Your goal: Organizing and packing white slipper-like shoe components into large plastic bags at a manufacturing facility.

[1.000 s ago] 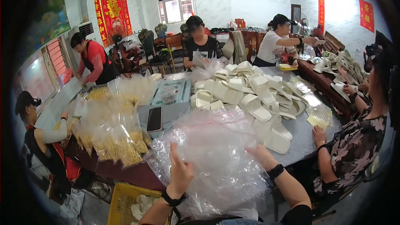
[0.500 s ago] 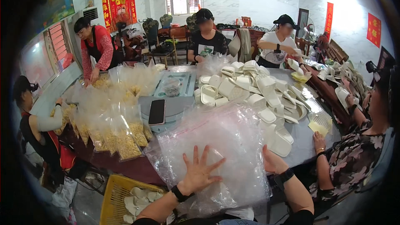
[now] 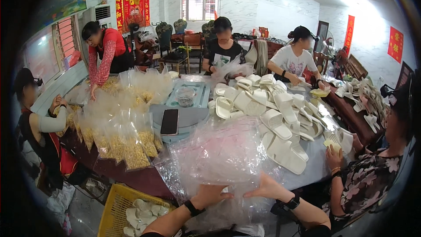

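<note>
A heap of clear plastic bags (image 3: pixel 221 153) lies on the table right in front of me. My left hand (image 3: pixel 209 195) and my right hand (image 3: pixel 265 187) both rest on the near edge of the heap, thumbs close together, fingers pressed into the plastic. Each wrist wears a dark band. Whether either hand pinches a single bag I cannot tell. Beyond the heap sits a black phone (image 3: pixel 169 121) on a grey tray (image 3: pixel 189 116).
White slippers (image 3: pixel 276 114) are piled on the table's right half. Bags filled with yellow pieces (image 3: pixel 125 142) stand at the left. A yellow crate (image 3: pixel 129 210) of slippers sits on the floor. Several other people work around the table.
My view has tilted up and the heap sits lower and closer. Both hands slid from spread on top of the plastic down to its near edge, coming together.
</note>
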Tool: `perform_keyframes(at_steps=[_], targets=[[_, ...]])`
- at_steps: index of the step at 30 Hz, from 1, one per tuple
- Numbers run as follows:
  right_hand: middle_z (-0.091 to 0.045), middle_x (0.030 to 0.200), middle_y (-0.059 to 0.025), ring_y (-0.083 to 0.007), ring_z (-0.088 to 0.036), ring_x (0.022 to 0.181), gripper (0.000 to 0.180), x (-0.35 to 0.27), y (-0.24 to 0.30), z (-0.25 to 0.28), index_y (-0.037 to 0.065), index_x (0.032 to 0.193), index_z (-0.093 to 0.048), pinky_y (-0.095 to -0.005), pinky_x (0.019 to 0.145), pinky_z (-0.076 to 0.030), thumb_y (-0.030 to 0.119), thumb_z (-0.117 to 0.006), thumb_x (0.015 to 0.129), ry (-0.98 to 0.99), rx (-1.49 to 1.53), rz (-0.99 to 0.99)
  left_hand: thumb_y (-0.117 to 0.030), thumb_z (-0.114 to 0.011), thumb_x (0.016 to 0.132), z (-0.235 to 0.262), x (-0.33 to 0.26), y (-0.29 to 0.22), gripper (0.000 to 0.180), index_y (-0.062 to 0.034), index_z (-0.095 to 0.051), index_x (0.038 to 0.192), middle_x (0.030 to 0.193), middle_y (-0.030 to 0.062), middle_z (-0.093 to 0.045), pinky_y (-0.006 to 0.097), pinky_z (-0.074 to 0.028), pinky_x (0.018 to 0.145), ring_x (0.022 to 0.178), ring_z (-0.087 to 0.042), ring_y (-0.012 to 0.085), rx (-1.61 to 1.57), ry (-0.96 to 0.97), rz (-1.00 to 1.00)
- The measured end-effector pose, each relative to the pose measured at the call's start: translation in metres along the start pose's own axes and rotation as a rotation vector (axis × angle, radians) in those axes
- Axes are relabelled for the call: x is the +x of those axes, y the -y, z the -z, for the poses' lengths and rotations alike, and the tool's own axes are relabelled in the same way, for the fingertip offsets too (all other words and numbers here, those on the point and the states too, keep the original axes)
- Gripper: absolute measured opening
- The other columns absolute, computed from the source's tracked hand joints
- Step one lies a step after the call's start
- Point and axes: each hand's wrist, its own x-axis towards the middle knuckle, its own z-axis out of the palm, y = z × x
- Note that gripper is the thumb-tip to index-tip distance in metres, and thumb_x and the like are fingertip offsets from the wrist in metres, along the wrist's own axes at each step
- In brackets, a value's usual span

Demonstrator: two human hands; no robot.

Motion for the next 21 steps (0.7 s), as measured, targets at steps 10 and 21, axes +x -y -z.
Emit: perform_keyframes(at_steps=[10,21], targets=[[-0.065,0.107,-0.0244,-0.0393,-0.062,0.104,0.046,0.026,0.008,-0.010,-0.003,0.122,-0.053,-0.0447,0.086,-0.050,0.008,-0.065,0.079,-0.239,0.004,-0.125,-0.029,-0.071,0.085,0.061,0.002,-0.036,0.047,-0.0023,-0.059,0.122,0.109,0.0172,-0.061,0.041,-0.050,0.087,0.103,-0.059,0.0351,-0.120,-0.196,-0.016],[-0.037,0.142,-0.0336,-0.0512,-0.053,0.115,0.099,0.035,0.076,-0.075,0.002,0.151,-0.016,-0.0488,0.092,-0.049,0.035,-0.075,0.080,0.001,-0.292,-0.050,-0.043,-0.069,0.088,0.046,-0.101,0.040,0.070,0.0007,-0.048,0.138,0.130,0.0154,-0.058,0.041,-0.046,0.102,0.117,-0.058,0.0274,-0.886,0.093,0.177]])
